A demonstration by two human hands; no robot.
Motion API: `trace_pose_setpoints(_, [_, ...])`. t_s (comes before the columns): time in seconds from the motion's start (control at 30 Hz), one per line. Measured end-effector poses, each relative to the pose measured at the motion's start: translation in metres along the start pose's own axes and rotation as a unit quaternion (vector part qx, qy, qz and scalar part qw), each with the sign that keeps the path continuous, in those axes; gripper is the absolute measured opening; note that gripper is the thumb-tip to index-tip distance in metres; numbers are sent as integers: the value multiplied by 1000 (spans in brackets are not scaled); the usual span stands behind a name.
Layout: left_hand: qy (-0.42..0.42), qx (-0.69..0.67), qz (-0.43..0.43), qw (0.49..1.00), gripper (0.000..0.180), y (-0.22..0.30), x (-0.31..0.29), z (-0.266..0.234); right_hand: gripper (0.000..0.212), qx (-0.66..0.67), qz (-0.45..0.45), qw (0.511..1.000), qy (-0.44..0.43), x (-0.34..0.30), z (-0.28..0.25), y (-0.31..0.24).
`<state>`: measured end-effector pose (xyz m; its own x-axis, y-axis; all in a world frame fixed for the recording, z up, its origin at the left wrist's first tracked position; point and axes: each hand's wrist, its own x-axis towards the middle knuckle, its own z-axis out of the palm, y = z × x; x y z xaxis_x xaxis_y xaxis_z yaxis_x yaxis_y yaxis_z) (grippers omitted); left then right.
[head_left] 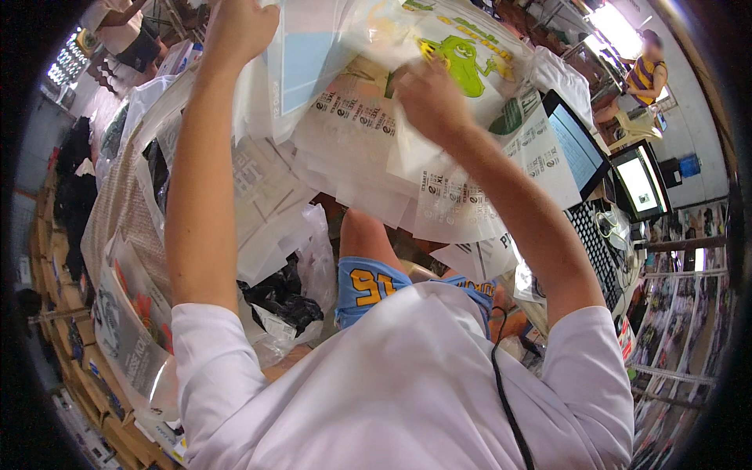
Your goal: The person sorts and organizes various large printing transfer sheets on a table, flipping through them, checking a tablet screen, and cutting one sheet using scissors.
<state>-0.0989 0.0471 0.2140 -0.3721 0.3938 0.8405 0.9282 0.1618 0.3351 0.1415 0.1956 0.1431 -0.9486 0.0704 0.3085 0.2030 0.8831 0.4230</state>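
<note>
My left hand [241,30] is closed, its fingers curled at the left edge of a translucent sheet with a pale blue rectangle [305,66]. What the fingers grip is hidden. Smeared by motion, my right hand [432,103] is over a printed film sheet with a green cartoon figure [462,66]. Beneath both hands a loose pile of translucent film sheets [345,157] spreads toward my lap, several bearing rows of small black print. More sheets [262,180] lie under my left forearm.
Right of the pile stand a tilted screen [576,141], a second monitor [638,184] and a black keyboard [591,243]. A black plastic bag [286,301] sits below at left. A cable [501,376] runs down my shirt. A seated person [646,74] is at far right, another person [129,35] at far left.
</note>
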Motion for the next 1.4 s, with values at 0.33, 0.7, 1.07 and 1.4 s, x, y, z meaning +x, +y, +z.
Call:
trace_pose_setpoints(0.33, [-34, 4, 19, 999, 43, 28, 26, -14, 15, 200, 330, 902, 194, -42, -28, 157])
trace_pose_setpoints(0.7, [-60, 86, -45, 994, 51, 49, 34, -12, 22, 75, 263, 962, 5, -30, -7, 195])
trace_pose_setpoints(1.07, [-104, 83, -49, 990, 50, -73, 96, -31, 23, 190, -97, 977, 20, -63, 5, 15])
trace_pose_setpoints(1.4, [-71, 128, -52, 988, 53, -31, 88, -41, 32, 565, 11, 756, -331, -93, -54, 7])
